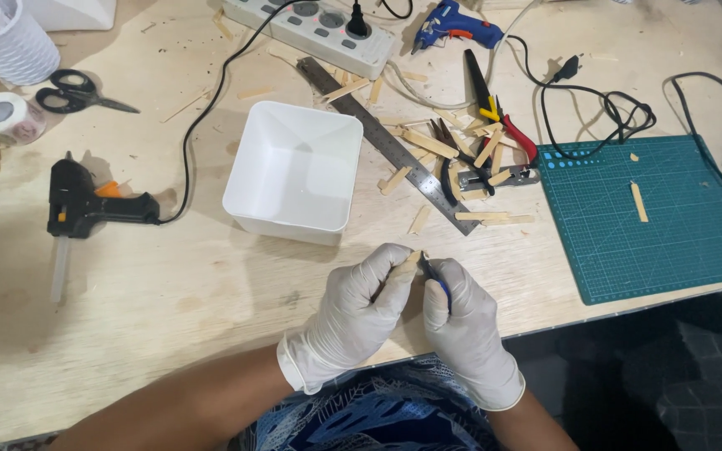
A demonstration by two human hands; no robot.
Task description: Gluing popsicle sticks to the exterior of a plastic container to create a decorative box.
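Left hand pinching a thin pale wood stick, right hand gripping a blue-handled tool against it, over the bench.

Your view is bright and evenly lit from above. Soft shadows fall left of the black glue gun and beneath your fingers, which look slightly soft. Right of and below the fingers, off the table's edge, everything sinks into darkness. Straight lines bow slightly near the edges.
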